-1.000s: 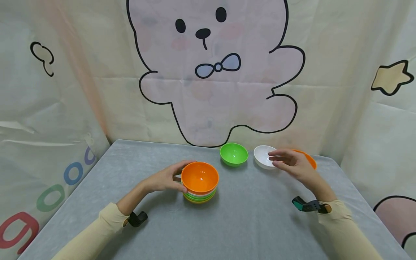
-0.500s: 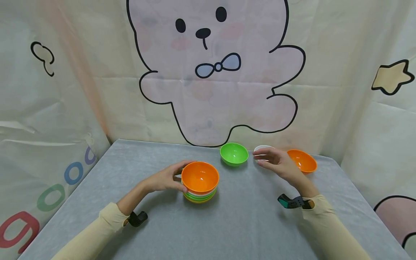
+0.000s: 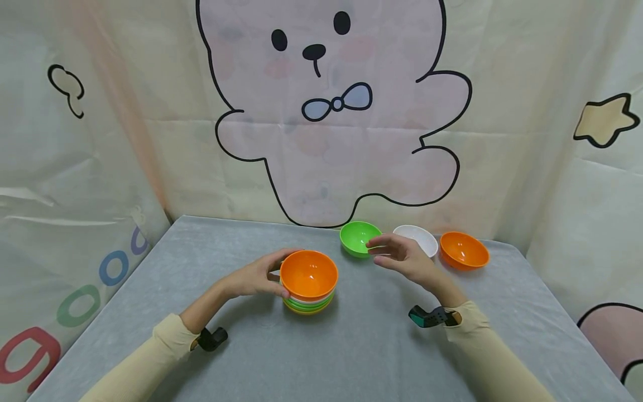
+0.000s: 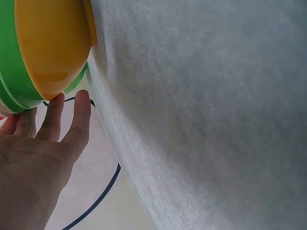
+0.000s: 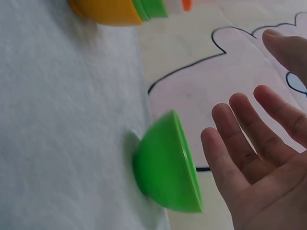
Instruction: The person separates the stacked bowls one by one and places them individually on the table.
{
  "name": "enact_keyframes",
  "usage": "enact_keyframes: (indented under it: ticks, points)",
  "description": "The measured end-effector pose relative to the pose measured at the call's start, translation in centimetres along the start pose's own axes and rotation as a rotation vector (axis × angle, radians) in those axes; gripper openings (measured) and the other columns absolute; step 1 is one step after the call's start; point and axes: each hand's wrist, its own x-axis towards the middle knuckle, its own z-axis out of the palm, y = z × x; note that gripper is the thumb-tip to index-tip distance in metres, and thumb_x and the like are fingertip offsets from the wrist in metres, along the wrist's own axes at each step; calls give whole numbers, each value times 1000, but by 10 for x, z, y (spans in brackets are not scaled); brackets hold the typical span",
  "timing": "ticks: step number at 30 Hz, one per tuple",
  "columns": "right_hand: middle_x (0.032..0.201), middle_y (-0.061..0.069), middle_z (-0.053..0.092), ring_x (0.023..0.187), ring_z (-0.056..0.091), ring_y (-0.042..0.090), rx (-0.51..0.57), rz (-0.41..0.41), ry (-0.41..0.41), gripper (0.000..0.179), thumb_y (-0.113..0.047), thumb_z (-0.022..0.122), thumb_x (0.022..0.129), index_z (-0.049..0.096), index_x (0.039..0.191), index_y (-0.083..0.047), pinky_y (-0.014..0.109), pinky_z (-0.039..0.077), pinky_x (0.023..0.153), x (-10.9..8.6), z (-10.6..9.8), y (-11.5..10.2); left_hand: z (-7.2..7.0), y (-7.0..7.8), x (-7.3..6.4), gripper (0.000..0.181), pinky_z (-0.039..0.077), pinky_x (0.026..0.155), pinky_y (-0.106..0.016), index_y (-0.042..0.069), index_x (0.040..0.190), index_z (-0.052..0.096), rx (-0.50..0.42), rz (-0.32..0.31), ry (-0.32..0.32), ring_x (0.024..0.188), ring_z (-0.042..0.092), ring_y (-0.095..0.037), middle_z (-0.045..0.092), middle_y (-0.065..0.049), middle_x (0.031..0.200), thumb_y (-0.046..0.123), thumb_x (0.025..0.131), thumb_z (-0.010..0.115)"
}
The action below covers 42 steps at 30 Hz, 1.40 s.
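Right hand (image 3: pixel 402 260), fingers apart, now past the white bowl (image 3: pixel 418 239) to the green bowl (image 3: pixel 358 237); left hand (image 3: pixel 255 276) unmoved on the stack (image 3: pixel 308 282).

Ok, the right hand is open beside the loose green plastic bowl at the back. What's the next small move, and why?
Probably close the right hand on the rim of the loose green plastic bowl. Its fingers are spread and hold nothing, just short of that rim in the right wrist view. The left hand rests against the stack of nested plastic bowls with the orange one on top, which would steady it.
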Motion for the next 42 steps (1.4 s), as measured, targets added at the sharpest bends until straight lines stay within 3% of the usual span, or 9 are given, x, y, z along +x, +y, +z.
enact_keyframes:
  ticks: [9, 14, 18, 22, 27, 33, 38, 42]
  points:
    - [139, 35, 48, 128, 47, 52, 76, -13, -65, 49, 0, 73, 93, 53, 138, 5, 40, 48, 101, 5, 20, 0, 2, 2, 0, 85, 45, 104, -51, 11, 157, 34, -10, -20, 1, 140, 40, -29, 41, -5, 155, 23, 88, 83]
    - [145, 33, 43, 133, 39, 54, 107, -16, -87, 57, -2, 75, 92, 49, 142, 5, 52, 39, 107, 8, 28, -2, 2, 3, 0, 85, 45, 104, -52, 11, 157, 34, -14, -21, 5, 139, 40, -29, 42, -5, 154, 21, 88, 84]
    - [144, 30, 46, 133, 43, 49, 113, -47, -92, 59, -1, 75, 92, 47, 142, 8, 61, 35, 107, 10, 34, -1, 2, 3, 0, 85, 45, 103, -52, 12, 157, 35, -18, -21, 5, 139, 40, -29, 42, -4, 154, 21, 88, 83]
    - [142, 24, 51, 131, 48, 41, 114, -69, -98, 57, 1, 75, 91, 48, 141, 8, 56, 38, 107, 13, 41, -1, 2, 3, 0, 84, 45, 103, -52, 11, 156, 35, -23, -17, 3, 139, 40, -29, 42, -5, 153, 22, 88, 83]
    - [143, 17, 52, 132, 48, 41, 91, -65, -132, 59, 1, 75, 91, 49, 143, 2, 46, 42, 107, 18, 48, 1, 1, 2, 0, 84, 45, 103, -51, 11, 157, 34, -31, -15, -1, 139, 40, -30, 42, -6, 154, 24, 89, 83]
    - [152, 13, 44, 138, 41, 41, 72, -57, -169, 75, -1, 79, 88, 41, 152, -6, 46, 40, 109, 22, 57, 0, 1, 2, 0, 85, 46, 103, -50, 10, 157, 33, -27, -16, -1, 139, 39, -30, 41, -7, 155, 25, 89, 83]
    - [157, 11, 38, 142, 33, 44, 84, -53, -208, 91, -16, 87, 83, 34, 157, -11, 47, 37, 111, 28, 64, 3, 1, 3, -1, 86, 46, 103, -49, 11, 157, 33, -21, -24, 2, 139, 39, -30, 41, -6, 155, 26, 89, 83]
    - [158, 10, 36, 143, 34, 37, 83, -72, -228, 95, -24, 89, 82, 33, 158, -11, 48, 35, 112, 31, 69, 3, 1, 2, -1, 86, 45, 104, -50, 12, 157, 33, -13, -31, 4, 140, 39, -30, 40, -5, 155, 26, 89, 83]
